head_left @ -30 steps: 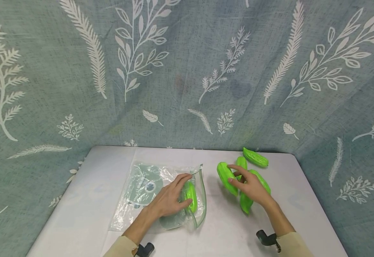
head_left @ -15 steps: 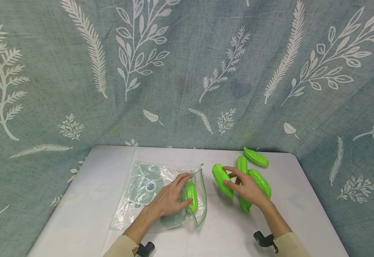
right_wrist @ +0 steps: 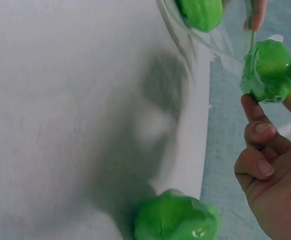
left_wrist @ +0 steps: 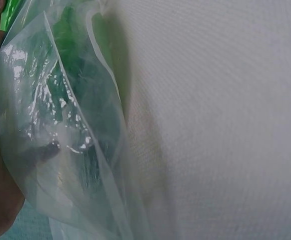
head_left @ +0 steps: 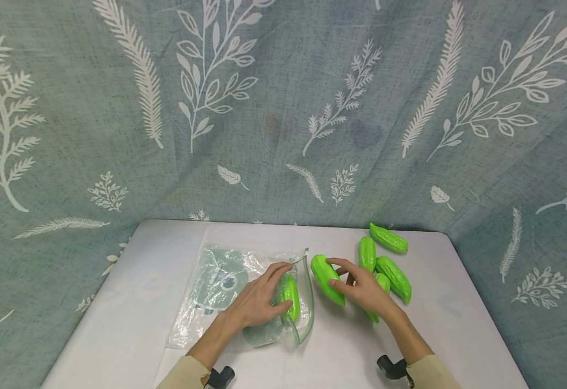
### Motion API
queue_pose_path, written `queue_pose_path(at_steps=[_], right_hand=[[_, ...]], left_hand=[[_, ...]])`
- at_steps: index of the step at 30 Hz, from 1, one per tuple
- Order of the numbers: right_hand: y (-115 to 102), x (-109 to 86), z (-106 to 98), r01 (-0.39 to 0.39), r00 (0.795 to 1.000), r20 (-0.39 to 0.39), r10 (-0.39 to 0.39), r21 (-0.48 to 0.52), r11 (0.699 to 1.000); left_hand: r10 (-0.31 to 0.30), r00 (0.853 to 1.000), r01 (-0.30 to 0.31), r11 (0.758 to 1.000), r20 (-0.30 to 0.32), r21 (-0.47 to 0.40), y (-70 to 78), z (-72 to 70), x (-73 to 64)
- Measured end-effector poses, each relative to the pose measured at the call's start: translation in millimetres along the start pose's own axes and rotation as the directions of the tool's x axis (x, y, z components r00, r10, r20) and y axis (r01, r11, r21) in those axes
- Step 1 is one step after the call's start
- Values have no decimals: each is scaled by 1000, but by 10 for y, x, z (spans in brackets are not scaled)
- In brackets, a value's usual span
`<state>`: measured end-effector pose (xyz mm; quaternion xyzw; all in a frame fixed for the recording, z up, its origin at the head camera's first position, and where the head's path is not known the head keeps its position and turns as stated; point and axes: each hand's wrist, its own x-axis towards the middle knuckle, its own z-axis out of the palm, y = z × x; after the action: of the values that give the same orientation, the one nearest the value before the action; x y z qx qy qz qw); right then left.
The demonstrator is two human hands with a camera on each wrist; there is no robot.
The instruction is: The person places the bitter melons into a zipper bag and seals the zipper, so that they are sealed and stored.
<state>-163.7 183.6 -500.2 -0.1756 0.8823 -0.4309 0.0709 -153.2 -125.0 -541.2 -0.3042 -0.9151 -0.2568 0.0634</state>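
Observation:
A clear zip bag [head_left: 191, 321] with a pale green print lies on the table, its mouth facing right. One bright green bitter melon [head_left: 291, 294] shows inside, near that mouth. Over the bag's open end, my left hand [head_left: 254, 303] holds the film with spread, bent fingers and thumb; part of its hold is hidden. Just right of the mouth, my right hand [head_left: 365, 289] pinches another bitter melon [head_left: 326, 280] between thumb and fingertips, tilted and raised off the table. The right wrist view shows this bitter melon [right_wrist: 270, 70] end-on, with the ring and little fingers curled free below.
Several more bitter melons lie right of my right hand: one [head_left: 388, 238] at the table's back edge, one [head_left: 367, 254] upright in front of it, one [head_left: 394, 279] slanting. Another [head_left: 382, 281] is partly covered by the hand. A patterned cloth [head_left: 283, 162] hangs behind the white table [head_left: 118, 302].
My right hand has carried its bitter melon leftward and a little toward me, from beside the others to near the bag's mouth. The left hand and bag have stayed put.

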Motion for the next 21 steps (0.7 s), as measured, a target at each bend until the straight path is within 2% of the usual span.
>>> queue_pose_path(at_steps=[21], right_hand=[[-73,6,169,3,999,40,-4,43,999]], left_hand=[[-3,1000,3,1000,1,1,-7,9,8]])
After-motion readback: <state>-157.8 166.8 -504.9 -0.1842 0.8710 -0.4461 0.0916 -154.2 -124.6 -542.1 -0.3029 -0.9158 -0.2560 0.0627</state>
